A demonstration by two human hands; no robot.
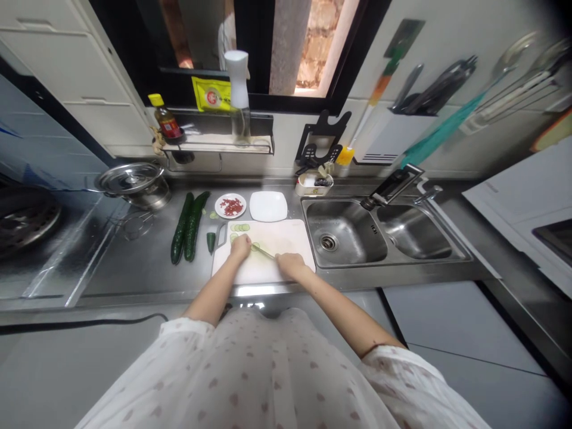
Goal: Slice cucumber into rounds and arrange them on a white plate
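Note:
A white cutting board [292, 235] lies on the steel counter in front of me. My right hand [291, 265] is wrapped round the handle of a kitchen knife [263, 252], whose blade points left across the board. My left hand [241, 246] rests on the board by the blade's tip, its fingers curled together; whatever is under them is hidden. Several thin cucumber slices [242, 227] lie at the board's upper left, and another slice shows beside the blade. Left of the board sits a cut cucumber end [211, 241], with two whole cucumbers [192, 229] farther left.
Behind the board stand a plate of chopped red pieces [231, 206] and a white square plate [269, 207]. A double sink [348, 261] adjoins on the right. At the back left is a lidded steel pot [154, 193]. A wall shelf [210, 143] holds bottles.

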